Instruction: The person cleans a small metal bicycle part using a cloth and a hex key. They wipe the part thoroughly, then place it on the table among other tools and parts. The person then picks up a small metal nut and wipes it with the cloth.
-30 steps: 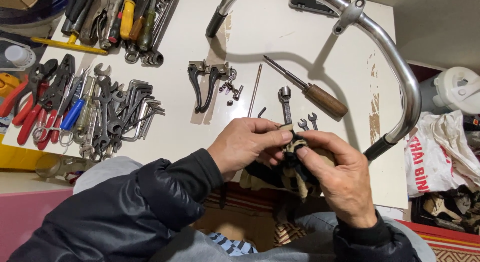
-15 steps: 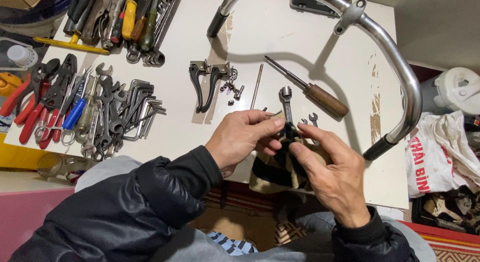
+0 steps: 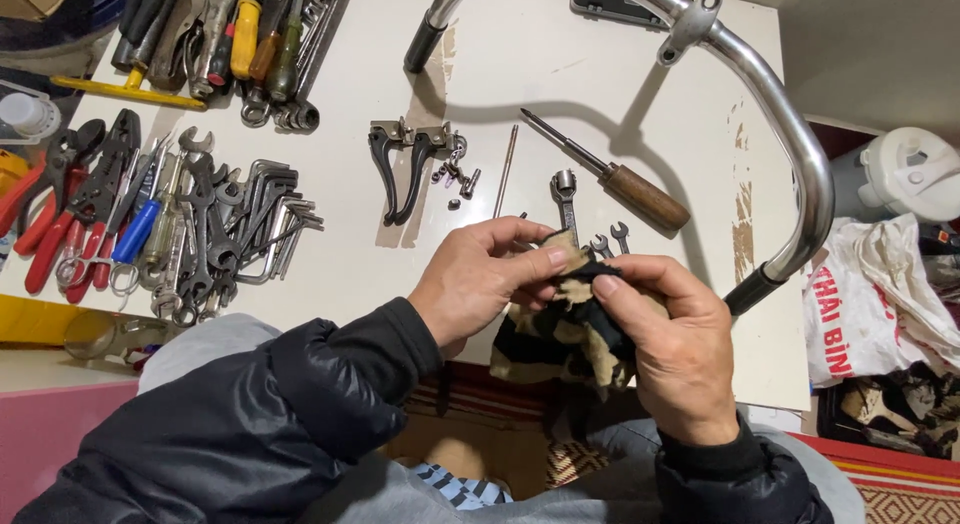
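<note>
My left hand (image 3: 480, 279) and my right hand (image 3: 670, 344) pinch together over a dark and tan striped rag (image 3: 560, 334) at the near edge of the white table (image 3: 560, 74). Both thumbs and forefingers meet on the rag's top fold; whether a small part sits inside the fold is hidden. Just beyond my fingers lie a ring spanner (image 3: 566, 196), two small open spanners (image 3: 610, 240) and a wooden-handled screwdriver (image 3: 615, 182).
A chrome handlebar (image 3: 790, 124) arcs across the table's far and right side. Two black brake levers (image 3: 400, 169) with loose bolts lie mid-table beside a thin rod (image 3: 507, 169). Piles of pliers, wrenches and hex keys (image 3: 170, 224) fill the left. A plastic bag (image 3: 880, 294) sits at right.
My right hand has closed back onto the rag after spreading its fingers, and the rag is bunched up between both hands again. The view has shifted slightly.
</note>
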